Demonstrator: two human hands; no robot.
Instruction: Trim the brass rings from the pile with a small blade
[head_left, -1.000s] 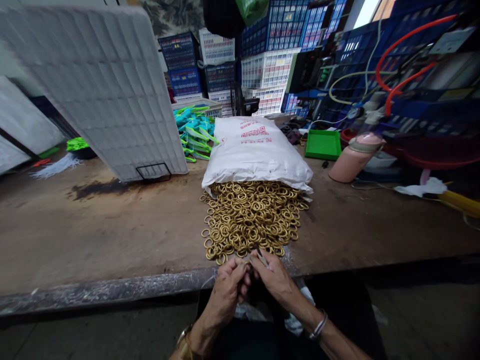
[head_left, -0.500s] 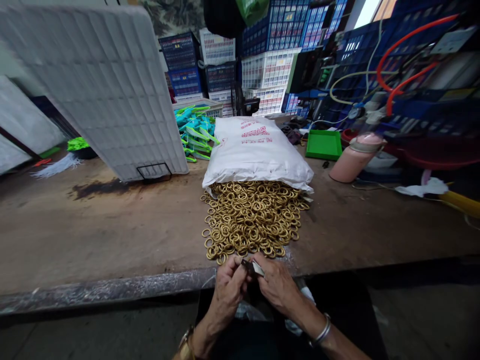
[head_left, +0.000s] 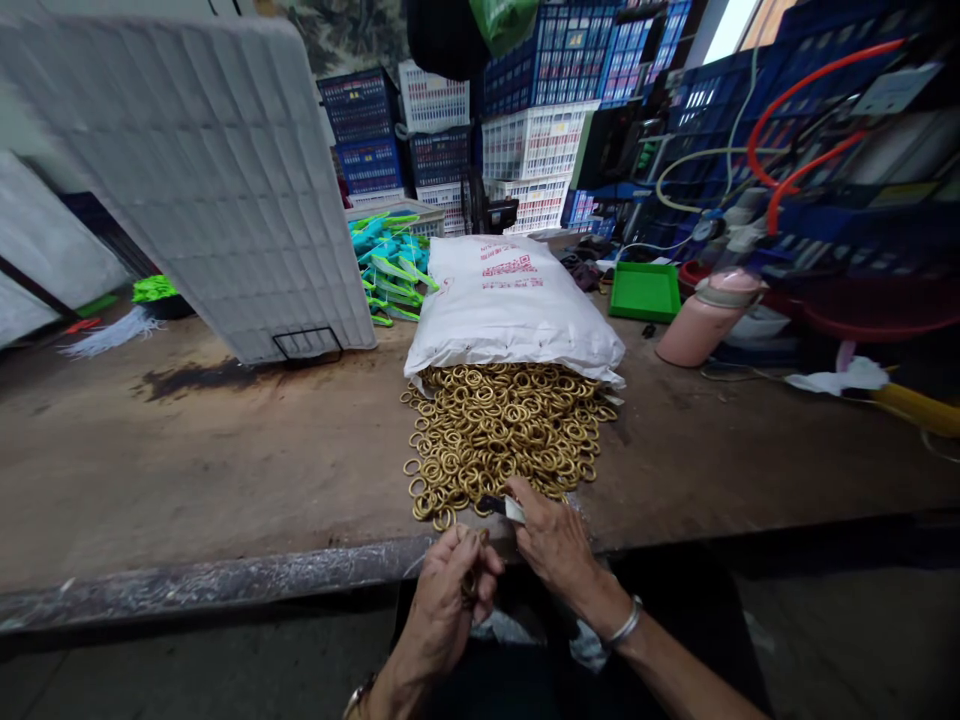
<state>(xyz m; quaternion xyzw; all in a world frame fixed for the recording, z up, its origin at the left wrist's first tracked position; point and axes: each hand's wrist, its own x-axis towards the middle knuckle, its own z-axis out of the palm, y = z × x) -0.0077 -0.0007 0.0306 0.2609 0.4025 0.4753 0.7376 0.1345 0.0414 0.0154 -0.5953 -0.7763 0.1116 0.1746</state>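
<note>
A heap of gold-coloured rings (head_left: 502, 430) spills from the mouth of a white sack (head_left: 517, 300) onto the table. My left hand (head_left: 454, 585) is closed on gold rings (head_left: 470, 583), just off the table's front edge. The fingers partly hide these rings, so how many it holds cannot be told. My right hand (head_left: 551, 535) grips a small knife-like tool (head_left: 513, 510) with a pale handle and a dark tip. That dark tip points left, over the near edge of the heap. The two hands are apart.
A tall white ribbed panel (head_left: 210, 190) stands on the wooden table (head_left: 300, 450) at left. Green and turquoise plastic pieces (head_left: 390, 265) lie behind it. Right of the sack are a green tray (head_left: 645, 291) and a pink bottle (head_left: 709, 320). Stacked crates (head_left: 532, 140) fill the back.
My hands have come apart. The right hand with the tool has moved forward to the heap's near edge, while the left has drawn back slightly, and rings now show in its fingers.
</note>
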